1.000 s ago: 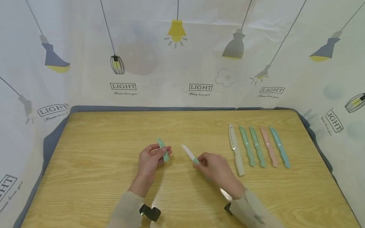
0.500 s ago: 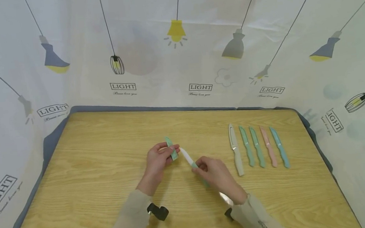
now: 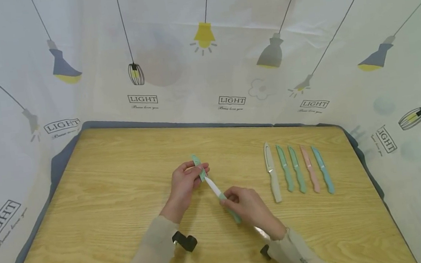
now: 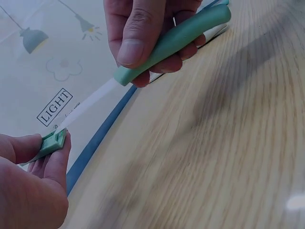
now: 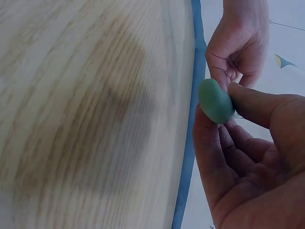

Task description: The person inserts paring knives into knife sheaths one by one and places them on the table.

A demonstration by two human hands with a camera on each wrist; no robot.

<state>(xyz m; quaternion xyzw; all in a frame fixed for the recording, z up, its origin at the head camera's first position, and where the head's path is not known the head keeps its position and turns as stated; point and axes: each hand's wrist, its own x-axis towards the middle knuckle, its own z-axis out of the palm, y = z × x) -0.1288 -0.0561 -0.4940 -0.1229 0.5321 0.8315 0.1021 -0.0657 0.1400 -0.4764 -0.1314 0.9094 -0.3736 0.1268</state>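
Note:
My left hand [image 3: 185, 181] pinches a green knife sheath [image 4: 53, 143] between thumb and fingers, its open end turned toward the right hand. In my right hand [image 3: 249, 204] is a small knife with a green handle [image 4: 178, 40] and a white blade [image 3: 213, 186]. The blade's tip is right at the sheath's mouth in the left wrist view. Thumb and fingers grip the handle close to the blade. From the right wrist view only the rounded butt of the knife handle [image 5: 216, 101] shows, with the left hand [image 5: 243, 43] beyond it.
Right of the hands, sheathed knives lie in a row on the wooden table [image 3: 123, 169]: a larger white knife [image 3: 272, 172], two green knives [image 3: 285, 168], a pink knife [image 3: 310, 168] and a blue knife [image 3: 323, 169]. A lamp-printed cloth [image 3: 173, 59] hangs around the table.
The left hand has moved right with the sheath, and the right hand has come slightly toward the body. The gap between blade tip and sheath has closed.

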